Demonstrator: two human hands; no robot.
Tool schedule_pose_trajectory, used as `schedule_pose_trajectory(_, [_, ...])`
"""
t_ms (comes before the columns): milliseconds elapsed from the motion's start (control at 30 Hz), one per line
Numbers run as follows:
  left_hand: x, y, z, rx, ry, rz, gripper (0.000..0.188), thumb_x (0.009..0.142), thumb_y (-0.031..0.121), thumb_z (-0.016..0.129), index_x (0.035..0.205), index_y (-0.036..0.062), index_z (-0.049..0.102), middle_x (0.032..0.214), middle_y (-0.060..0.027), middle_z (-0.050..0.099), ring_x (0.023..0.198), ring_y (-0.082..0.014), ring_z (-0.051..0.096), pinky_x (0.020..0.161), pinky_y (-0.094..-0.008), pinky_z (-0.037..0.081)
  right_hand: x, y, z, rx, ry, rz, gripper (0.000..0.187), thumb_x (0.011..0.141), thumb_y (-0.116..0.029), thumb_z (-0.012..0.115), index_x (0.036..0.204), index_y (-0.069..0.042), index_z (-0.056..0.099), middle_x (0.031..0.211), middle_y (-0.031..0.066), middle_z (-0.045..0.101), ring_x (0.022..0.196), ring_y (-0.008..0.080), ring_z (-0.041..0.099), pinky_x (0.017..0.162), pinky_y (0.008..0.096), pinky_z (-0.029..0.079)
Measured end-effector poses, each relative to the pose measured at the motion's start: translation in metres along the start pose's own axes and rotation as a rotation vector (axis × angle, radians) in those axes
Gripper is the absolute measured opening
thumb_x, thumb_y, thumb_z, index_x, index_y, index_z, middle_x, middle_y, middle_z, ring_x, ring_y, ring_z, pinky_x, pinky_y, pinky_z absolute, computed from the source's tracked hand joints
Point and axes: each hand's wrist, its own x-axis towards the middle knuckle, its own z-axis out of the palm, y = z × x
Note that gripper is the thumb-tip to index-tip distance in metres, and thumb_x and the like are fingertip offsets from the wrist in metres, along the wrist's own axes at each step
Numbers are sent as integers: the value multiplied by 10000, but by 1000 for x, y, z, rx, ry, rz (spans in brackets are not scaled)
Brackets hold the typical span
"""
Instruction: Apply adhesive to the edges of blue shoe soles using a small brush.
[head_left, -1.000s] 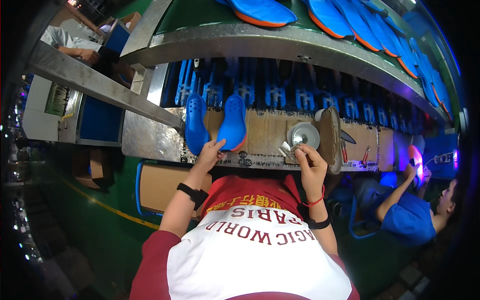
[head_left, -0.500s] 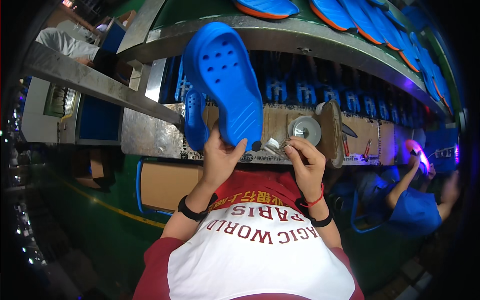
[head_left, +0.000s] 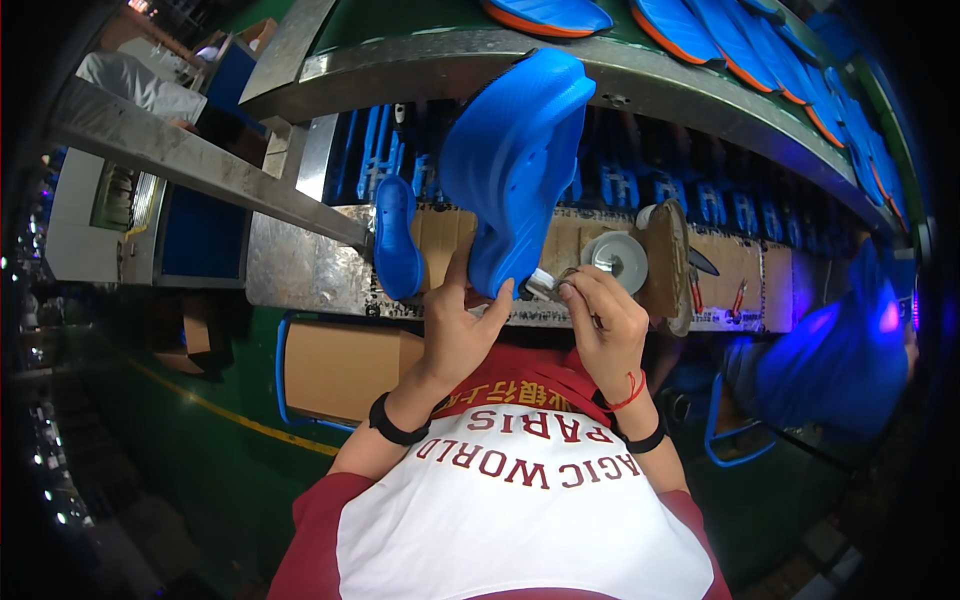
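A blue foam clog (head_left: 510,165) stands up from my left hand (head_left: 455,335), which pinches it by its lower end. The clog is turned so that its side faces me. My right hand (head_left: 612,330) is closed, thumb against fingers, on a small white-tipped tool (head_left: 543,283). Its tip is close to the clog's lower end; whether they touch I cannot tell. Most of the tool is hidden by my fingers. A second blue clog (head_left: 397,245) rests on the bench just left of the held one. Beyond my right hand sits a white bowl (head_left: 628,262).
A brown upright piece (head_left: 665,275) stands right of the bowl, with red-handled tools (head_left: 739,298) farther right. Above the bench runs a metal rail (head_left: 430,70); blue-and-orange shoe parts (head_left: 675,30) lie beyond. A person in blue (head_left: 830,350) bends at the right.
My left hand has turned the clog from its holed inner face to its side and moved slightly right. My right hand stays near the clog's lower end. The person in blue has leaned forward.
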Motion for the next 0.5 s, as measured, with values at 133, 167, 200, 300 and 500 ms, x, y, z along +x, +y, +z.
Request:
schedule_pose_trajectory(133, [1,2,0,21,-3,-12,584,816,3,645,1342,-47,395,979,-179,669,850,-212,687,753,-314,567,1,4,0,-37,36,-16,113,779,11,680,886,4,641,883,140,657,674,289,649,588,316,511])
schedule_pose_trajectory(167, [1,2,0,6,-10,-14,588,817,2,644,1345,-47,391,988,-182,666,859,-213,685,755,-314,567,2,5,0,-45,49,-16,115,778,11,682,885,3,641,884,139,658,676,288,651,588,314,511])
schedule_pose_trajectory(200, [1,1,0,-10,-17,-16,591,818,1,642,1349,-47,387,996,-184,664,867,-213,683,758,-313,567,2,4,0,-44,48,-16,115,778,11,682,885,3,641,884,139,658,676,288,651,588,314,511])
schedule_pose_trajectory(300, [2,1,0,-18,-22,1,585,821,-1,637,1348,-46,388,1011,-188,658,882,-213,679,763,-313,567,3,3,-1,-12,54,7,116,778,9,684,886,1,643,894,137,660,680,288,654,587,314,511])
schedule_pose_trajectory(500, [2,2,1,-1,-4,31,583,823,-1,632,1351,-39,389,1026,-184,655,876,-207,677,742,-310,568,2,1,1,-64,11,-42,123,769,15,684,882,-7,643,908,136,655,674,295,650,578,319,508])
